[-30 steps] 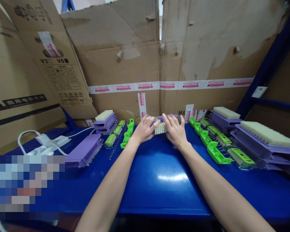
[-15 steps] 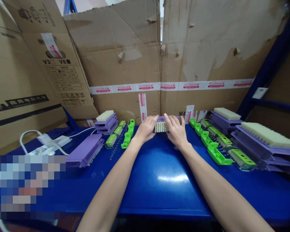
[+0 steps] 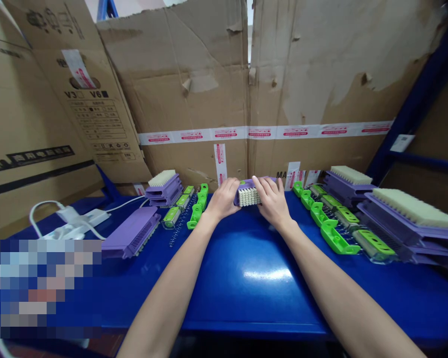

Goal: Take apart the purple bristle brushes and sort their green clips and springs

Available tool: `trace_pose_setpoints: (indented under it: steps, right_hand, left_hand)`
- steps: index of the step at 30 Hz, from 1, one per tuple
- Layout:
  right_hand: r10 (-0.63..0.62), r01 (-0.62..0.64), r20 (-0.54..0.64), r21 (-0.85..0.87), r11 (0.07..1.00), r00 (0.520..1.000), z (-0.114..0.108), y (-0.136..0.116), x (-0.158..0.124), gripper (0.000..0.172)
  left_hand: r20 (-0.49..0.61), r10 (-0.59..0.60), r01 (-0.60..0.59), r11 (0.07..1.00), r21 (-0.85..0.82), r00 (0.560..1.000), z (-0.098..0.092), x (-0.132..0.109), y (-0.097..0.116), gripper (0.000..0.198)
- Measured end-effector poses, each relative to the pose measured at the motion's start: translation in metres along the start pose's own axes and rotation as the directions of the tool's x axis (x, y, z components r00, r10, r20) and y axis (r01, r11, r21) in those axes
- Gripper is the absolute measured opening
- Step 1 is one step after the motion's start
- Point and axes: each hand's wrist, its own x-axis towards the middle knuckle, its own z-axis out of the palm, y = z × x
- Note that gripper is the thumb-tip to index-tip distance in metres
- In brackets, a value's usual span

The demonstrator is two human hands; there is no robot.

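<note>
Between both hands is a purple brush block [image 3: 249, 196], its cream bristles facing me, near the back of the blue table [image 3: 261, 298]. My left hand [image 3: 224, 200] grips its left end, and a bit of green shows on top beside those fingertips. Over the right part lies my right hand [image 3: 272, 200], fingers wrapped on its top and front. Green curved pieces [image 3: 196, 211] stand in a row left of my left hand. Another row of green pieces [image 3: 317, 215] runs to the right of my right hand.
Purple brush blocks stand stacked at left [image 3: 164, 191] and right [image 3: 410, 223]. Clear-and-green cases [image 3: 170, 218] and springs [image 3: 179, 226] lie beside the green pieces. A white power strip [image 3: 74, 224] is far left. Cardboard [image 3: 194, 99] walls the back.
The brush block has tilted between my hands, so its left end and some green on top now show. My left hand has shifted slightly left.
</note>
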Motion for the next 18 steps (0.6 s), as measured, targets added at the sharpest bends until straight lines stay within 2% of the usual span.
trace_pose_setpoints:
  steps: [3, 9, 11, 13, 15, 18]
  right_hand:
    - [-0.005, 0.005, 0.012, 0.004, 1.000, 1.000, 0.000, 0.000, 0.001, 0.069]
    - [0.005, -0.005, 0.033, -0.017, 1.000, 0.999, -0.001, -0.003, 0.003, 0.069]
    - [0.066, -0.065, 0.019, -0.025, 0.998, 0.998, -0.002, -0.001, 0.003, 0.070]
    - [0.151, -0.152, -0.018, -0.029, 0.988, 0.988, -0.002, 0.004, 0.002, 0.072]
    - [0.189, -0.191, -0.055, -0.029, 0.981, 0.980, -0.003, 0.009, 0.001, 0.073]
    - [0.166, -0.170, -0.099, -0.031, 0.985, 0.981, -0.001, 0.016, -0.003, 0.073]
  left_hand:
    - [-0.001, 0.015, -0.015, 1.000, 0.011, 1.000, 0.000, 0.000, -0.001, 0.058]
    - [-0.010, -0.034, 0.034, 0.998, 0.047, 0.999, 0.001, -0.002, -0.001, 0.053]
    - [-0.064, -0.119, 0.122, 0.991, 0.046, 0.991, 0.000, -0.004, -0.003, 0.054]
    - [-0.146, -0.249, 0.255, 0.967, 0.026, 0.957, -0.001, -0.005, -0.007, 0.059]
    - [-0.180, -0.327, 0.333, 0.943, 0.002, 0.928, -0.002, -0.005, -0.010, 0.065]
    - [-0.076, -0.318, 0.319, 0.948, 0.012, 0.945, -0.001, -0.005, -0.011, 0.071]
